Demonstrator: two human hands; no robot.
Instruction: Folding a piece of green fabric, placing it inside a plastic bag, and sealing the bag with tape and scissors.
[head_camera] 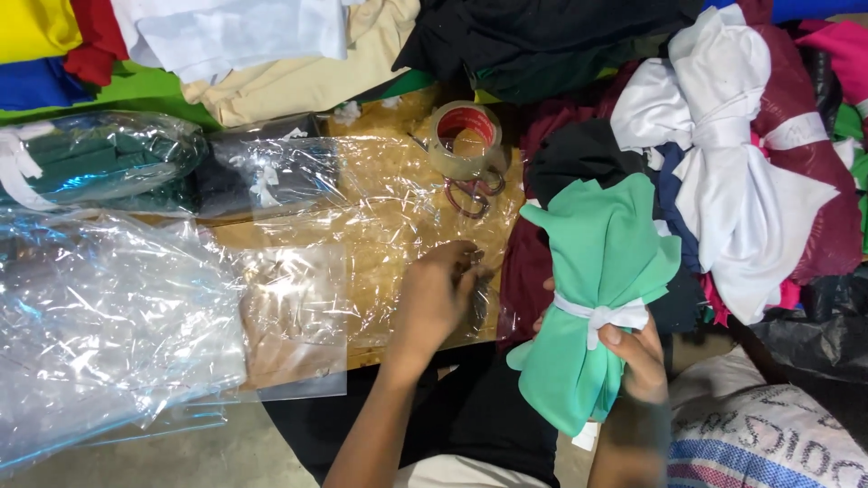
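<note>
Wooden table (398,357) beneath; right hand (637,352) grip circles green cloth bundle (592,298).

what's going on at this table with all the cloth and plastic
A person holds a green cloth bundle, tied with a white strip, in the right hand. The left hand pinches a clear plastic bag lying on the wooden table. A tape roll and scissors sit just beyond, with heaps of coloured cloth around.

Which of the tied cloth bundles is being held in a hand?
The green bundle, gripped by the right hand at its white tie; the white-wrapped bundle lies untouched on the pile.
</note>
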